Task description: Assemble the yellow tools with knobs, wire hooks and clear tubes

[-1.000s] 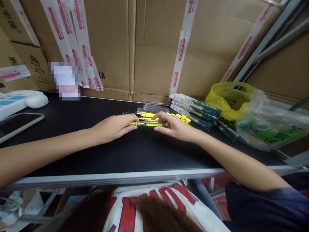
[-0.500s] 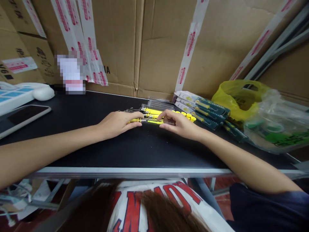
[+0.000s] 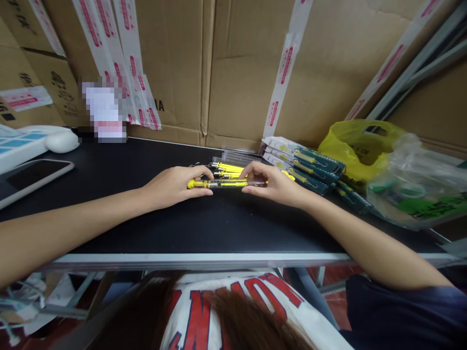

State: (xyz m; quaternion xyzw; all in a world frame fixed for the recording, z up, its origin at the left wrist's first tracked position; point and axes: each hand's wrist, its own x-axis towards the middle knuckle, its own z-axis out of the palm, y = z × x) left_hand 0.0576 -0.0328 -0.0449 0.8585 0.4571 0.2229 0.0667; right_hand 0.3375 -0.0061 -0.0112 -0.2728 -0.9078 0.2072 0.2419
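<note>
Level above the black table is a clear tubular spring scale (image 3: 229, 183) with a yellow cap and yellow inner parts. Its capped left end sits in my left hand (image 3: 173, 183), whose thumb lies below it and whose fingers curve loosely above. My right hand (image 3: 272, 182) pinches the clear right end between thumb and fingers. Just behind, more yellow spring scales (image 3: 229, 168) lie side by side with their wire hooks to the left. My right hand partly hides them.
Clear plastic tubes or sleeves (image 3: 241, 156) lie behind the scales. Stacked printed boxes (image 3: 306, 163) stand right of them, beside a yellow bag (image 3: 350, 155) and a clear plastic bag (image 3: 419, 189). A phone (image 3: 32, 180) and white device (image 3: 40, 141) are left. Cardboard (image 3: 241, 87) walls the back.
The spring scale between my hands shows more of its length, with its yellow left cap now in view. My left fingers have loosened around it. The head view has shifted slightly.
</note>
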